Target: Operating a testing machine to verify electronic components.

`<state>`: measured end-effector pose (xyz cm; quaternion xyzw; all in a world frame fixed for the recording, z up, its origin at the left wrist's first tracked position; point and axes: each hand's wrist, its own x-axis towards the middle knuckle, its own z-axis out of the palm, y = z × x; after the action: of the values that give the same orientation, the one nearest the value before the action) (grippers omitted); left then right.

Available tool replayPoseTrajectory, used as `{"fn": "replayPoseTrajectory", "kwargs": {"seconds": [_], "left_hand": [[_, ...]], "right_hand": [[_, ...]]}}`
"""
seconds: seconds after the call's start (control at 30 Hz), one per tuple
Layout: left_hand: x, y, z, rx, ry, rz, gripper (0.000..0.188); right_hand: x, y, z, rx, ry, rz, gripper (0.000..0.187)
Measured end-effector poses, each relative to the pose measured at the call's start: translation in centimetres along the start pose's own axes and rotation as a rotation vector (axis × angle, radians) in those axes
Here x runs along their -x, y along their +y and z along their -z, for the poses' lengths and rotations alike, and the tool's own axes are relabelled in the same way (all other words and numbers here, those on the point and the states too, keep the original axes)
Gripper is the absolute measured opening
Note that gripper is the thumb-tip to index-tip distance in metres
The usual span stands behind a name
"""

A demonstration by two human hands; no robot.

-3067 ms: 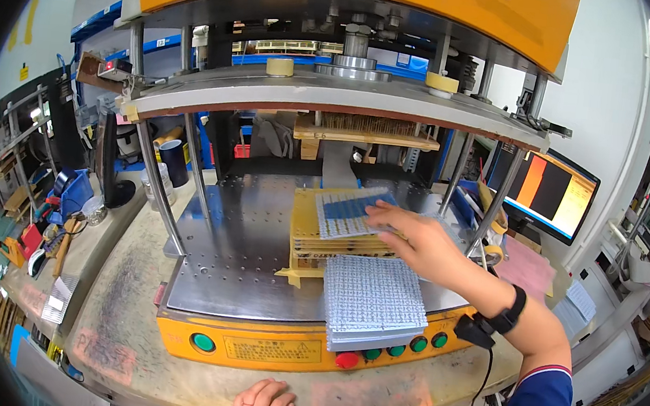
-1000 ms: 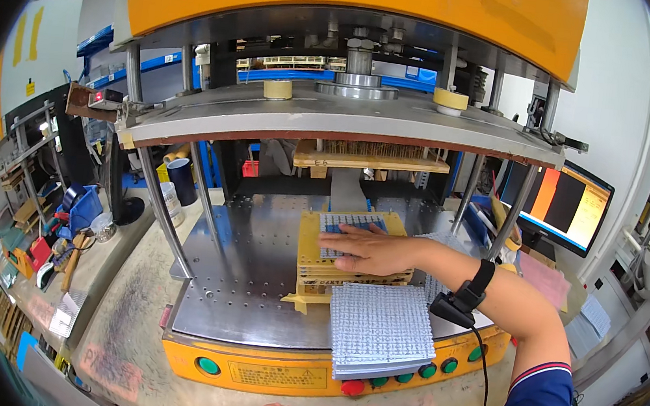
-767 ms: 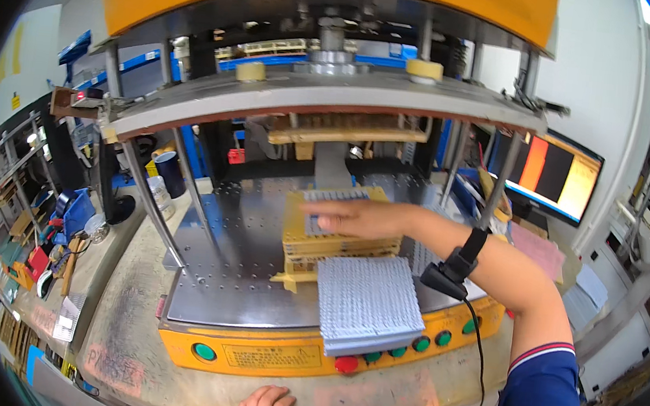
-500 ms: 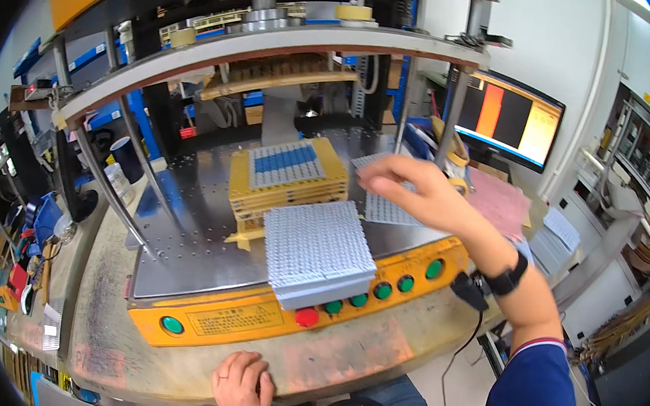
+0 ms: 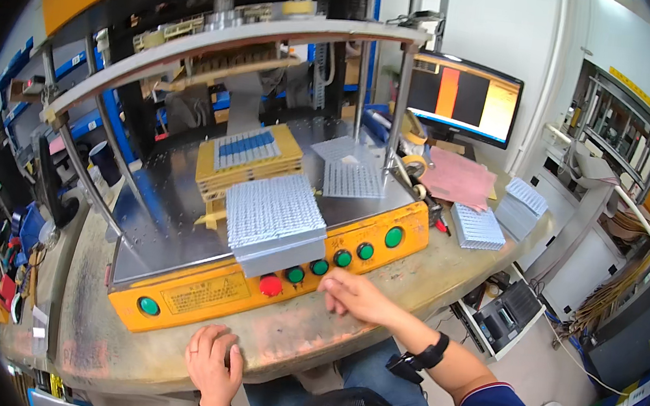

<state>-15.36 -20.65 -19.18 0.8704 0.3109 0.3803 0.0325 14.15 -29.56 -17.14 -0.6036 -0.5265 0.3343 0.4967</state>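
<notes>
My left hand (image 5: 215,362) rests on the bench's front edge, fingers slightly bent and thumb apart, holding nothing. Just in front of the press's yellow button panel (image 5: 208,295) is my right hand (image 5: 356,297), loosely curled with gaps between the fingers and nothing visible in it. A thick stack of light grey dimpled sheets (image 5: 277,210) overhangs the panel, left of my right hand. Behind it, a layered yellow fixture (image 5: 206,167) bears a grey panel with a blue middle (image 5: 248,150). Two dimpled sheets (image 5: 353,180) lie overlapping on the metal bed (image 5: 167,238).
Green buttons (image 5: 342,259) and a red button (image 5: 270,285) line the panel. Steel posts (image 5: 112,208) carry the press frame above. At the right are a pink cloth (image 5: 460,179), tape rolls (image 5: 414,166), two more sheet stacks (image 5: 479,227) and a monitor (image 5: 466,99).
My right hand has come back from above the sheets on the bed to the front of the button panel. My left hand stays at the bench edge. The view has turned right.
</notes>
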Motion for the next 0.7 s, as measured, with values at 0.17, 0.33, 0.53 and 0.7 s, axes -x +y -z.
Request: {"fn": "replayPoseTrajectory", "kwargs": {"seconds": [0.17, 0.33, 0.53, 0.7], "left_hand": [[1.7, -1.3, -0.7, -0.029, -0.047, -0.01, 0.02], [0.7, -0.1, 1.0, -0.009, 0.004, -0.05, 0.017], [0.3, -2.3, 1.7, 0.4, -0.001, 0.162, 0.018], [0.7, -4.3, 2.1, 0.375, 0.008, 0.315, 0.02]], "right_hand": [[-1.8, 1.9, -2.0, -0.134, 0.004, -0.081, 0.02], [-1.3, -0.2, -2.3, -0.015, 0.036, -0.055, 0.026], [-1.1, 0.5, -2.2, 0.041, 0.083, -0.013, 0.021], [-0.7, 0.3, -2.1, 0.149, 0.094, 0.073, 0.021]]}}
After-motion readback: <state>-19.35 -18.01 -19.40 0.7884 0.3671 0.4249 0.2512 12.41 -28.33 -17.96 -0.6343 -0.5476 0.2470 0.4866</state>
